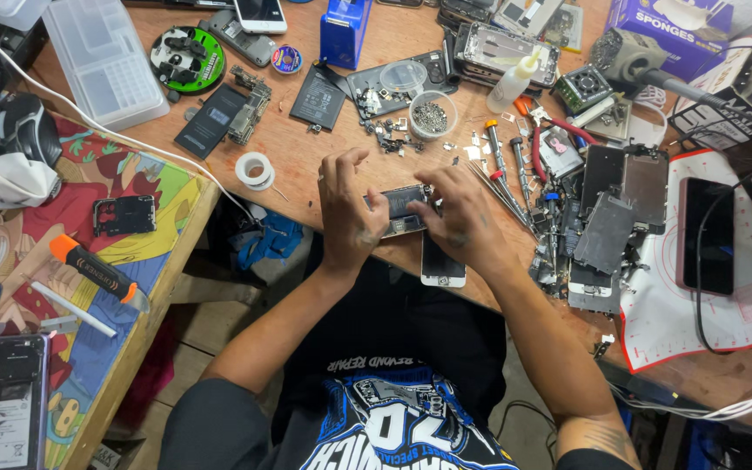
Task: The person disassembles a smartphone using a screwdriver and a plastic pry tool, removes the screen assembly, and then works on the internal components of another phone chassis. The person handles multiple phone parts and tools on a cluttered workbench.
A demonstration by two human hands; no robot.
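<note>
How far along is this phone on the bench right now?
Done: the phone lies opened, its insides exposed, and loose screws fill a small cup. In hand: the left hand and right hand both press on the open phone at the table edge. Left: it is not closed up; a white screen lies apart beside it.

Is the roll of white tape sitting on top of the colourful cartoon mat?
No, the roll of white tape lies on the bare wooden table, to the right of the cartoon mat and apart from it.

A single head-worn camera looks steeply down from close above, facing the far tabletop, the person's lap nearest.
</note>
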